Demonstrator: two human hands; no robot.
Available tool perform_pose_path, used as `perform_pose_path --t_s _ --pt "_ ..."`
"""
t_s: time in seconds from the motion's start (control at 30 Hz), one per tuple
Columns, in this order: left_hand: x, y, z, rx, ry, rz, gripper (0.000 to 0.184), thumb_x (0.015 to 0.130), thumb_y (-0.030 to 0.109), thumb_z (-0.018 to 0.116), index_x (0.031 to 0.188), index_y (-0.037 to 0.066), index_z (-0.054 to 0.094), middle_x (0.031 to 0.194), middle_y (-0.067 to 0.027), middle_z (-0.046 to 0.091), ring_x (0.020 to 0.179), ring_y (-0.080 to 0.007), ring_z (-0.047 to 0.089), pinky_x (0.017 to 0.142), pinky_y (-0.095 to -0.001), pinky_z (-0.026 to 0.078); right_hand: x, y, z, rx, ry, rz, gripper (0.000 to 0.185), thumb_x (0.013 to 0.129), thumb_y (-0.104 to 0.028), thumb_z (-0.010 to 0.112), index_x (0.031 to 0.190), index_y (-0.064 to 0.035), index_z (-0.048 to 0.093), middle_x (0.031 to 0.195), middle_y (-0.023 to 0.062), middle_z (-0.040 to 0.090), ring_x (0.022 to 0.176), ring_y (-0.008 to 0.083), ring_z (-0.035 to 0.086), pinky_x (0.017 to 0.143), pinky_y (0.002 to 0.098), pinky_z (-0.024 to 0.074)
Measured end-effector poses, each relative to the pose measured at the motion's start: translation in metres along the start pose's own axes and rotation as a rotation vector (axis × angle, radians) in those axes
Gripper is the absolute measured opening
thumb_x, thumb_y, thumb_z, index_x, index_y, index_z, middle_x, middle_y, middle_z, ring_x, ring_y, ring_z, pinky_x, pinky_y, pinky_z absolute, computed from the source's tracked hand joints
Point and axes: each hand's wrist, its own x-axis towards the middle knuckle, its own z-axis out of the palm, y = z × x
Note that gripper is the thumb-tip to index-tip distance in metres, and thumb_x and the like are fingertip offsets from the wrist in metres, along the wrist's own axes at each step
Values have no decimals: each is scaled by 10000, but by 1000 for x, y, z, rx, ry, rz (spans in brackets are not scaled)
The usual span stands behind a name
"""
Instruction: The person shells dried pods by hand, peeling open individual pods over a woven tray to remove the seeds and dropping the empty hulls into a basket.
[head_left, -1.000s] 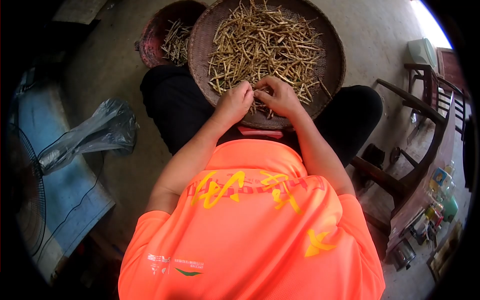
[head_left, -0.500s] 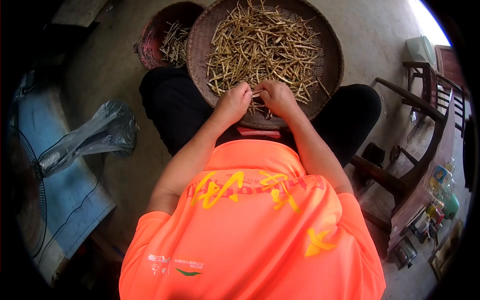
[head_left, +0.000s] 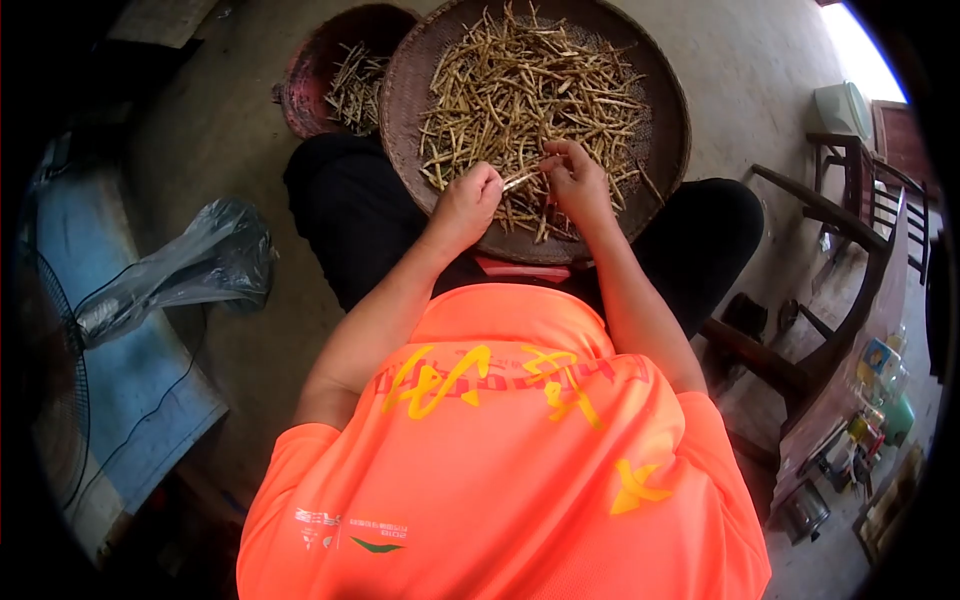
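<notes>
A round, shallow woven basket (head_left: 402,150) rests across my lap, heaped with dried, tan bean pods (head_left: 530,90). Over its near side, my left hand (head_left: 467,207) is closed, pinching a pale, opened bean pod (head_left: 520,182) that sticks out to the right. My right hand (head_left: 580,188) is just to the right with bent fingers, its thumb and fingertips at the pod's other end. Whatever lies inside the pod is too small to make out.
A reddish tub (head_left: 300,95) holding more pods stands at the basket's left. To the left are a plastic bag (head_left: 215,260), a blue board (head_left: 150,400) and a fan (head_left: 55,380). Wooden chairs (head_left: 850,215) and a cluttered table (head_left: 840,400) are on the right.
My right hand has moved slightly right and up, away from my left, and its fingers have lifted. More of the pale pod now shows between the hands.
</notes>
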Motion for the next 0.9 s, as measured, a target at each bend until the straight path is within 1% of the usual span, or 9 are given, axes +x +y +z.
perform_pose_path --t_s 0.03,0.13,0.2,0.27,0.3,0.5,0.6,0.67,0.9 --pt "1 2 1 -39 32 -13 139 884 149 505 860 13 519 710 -162 571 643 -311 574 605 -383 457 -4 -7 -1 34 -35 62 263 880 -104 525 1128 -30 575 923 64 639 619 106 609 520 276 490" --pt "3 0 4 -112 87 -23 143 891 148 505 866 9 523 688 -145 561 614 -264 567 589 -361 454 -8 -7 -4 341 -284 258 266 883 -160 574 1115 -30 581 883 34 627 649 90 595 508 254 493" --pt "3 -5 8 -144 106 -19 147 895 150 505 866 7 522 684 -141 561 605 -246 564 581 -354 454 -11 -6 0 430 -312 256 258 884 -193 589 1088 -36 591 871 19 617 664 81 581 524 231 484" --pt "3 -9 16 -201 71 37 118 933 129 481 895 22 513 666 -7 492 583 -69 450 537 -232 401 -14 -5 7 607 -369 248 258 885 -258 617 1036 -48 611 847 -12 597 693 61 554 555 185 467" --pt "3 -8 18 -199 70 36 118 933 129 481 895 22 513 666 -7 492 583 -69 450 537 -232 401 -16 -10 9 617 -336 210 203 884 -248 623 957 -58 622 799 -29 585 654 43 523 561 165 438" --pt "4 0 22 -171 33 31 85 885 94 491 907 13 506 670 -20 488 586 -95 469 557 -255 422 -15 -3 14 596 -215 159 159 880 -215 633 845 -60 626 711 -46 570 599 24 483 524 175 406" --pt "8 2 23 -99 24 -17 121 847 99 491 907 1 531 683 -42 524 600 -116 494 572 -283 436 -15 -1 16 579 -200 101 148 889 -199 613 904 -55 644 727 -33 577 615 30 494 543 168 410" --pt "11 3 25 -137 12 -104 182 794 131 511 874 -16 582 723 -183 605 661 -278 603 623 -374 468 -17 -7 15 575 -162 95 141 887 -195 617 881 -55 637 706 -35 568 604 29 490 539 167 405" --pt "17 4 24 22 -29 -173 262 797 214 474 839 -1 616 781 -217 612 728 -373 600 662 -432 465 -15 -1 19 473 -41 20 117 873 -151 634 822 -46 631 659 -36 563 540 23 486 466 178 394"
